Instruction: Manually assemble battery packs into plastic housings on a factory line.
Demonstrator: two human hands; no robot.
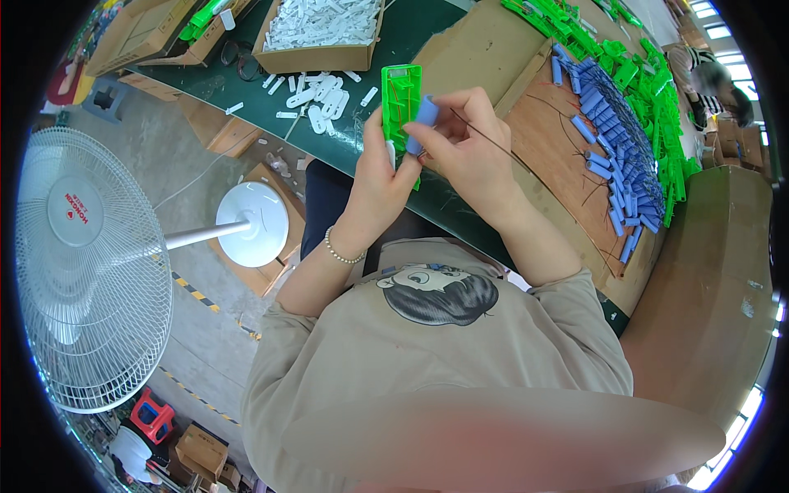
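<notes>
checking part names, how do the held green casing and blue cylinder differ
The green casing is longer than the blue cylinder. The casing is an open trough; the cylinder is rounded. The left hand holds the casing, the right hand the cylinder. Both are in hand.

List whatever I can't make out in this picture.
All in the head view:
Part of the green casing: covered by the left hand.
Part of the blue cylinder: behind the thumb of the right hand.
Where the thin red wires inside the casing attach: too small.
Far side of the cardboard box of white pieces: cut off by the top edge.
</notes>
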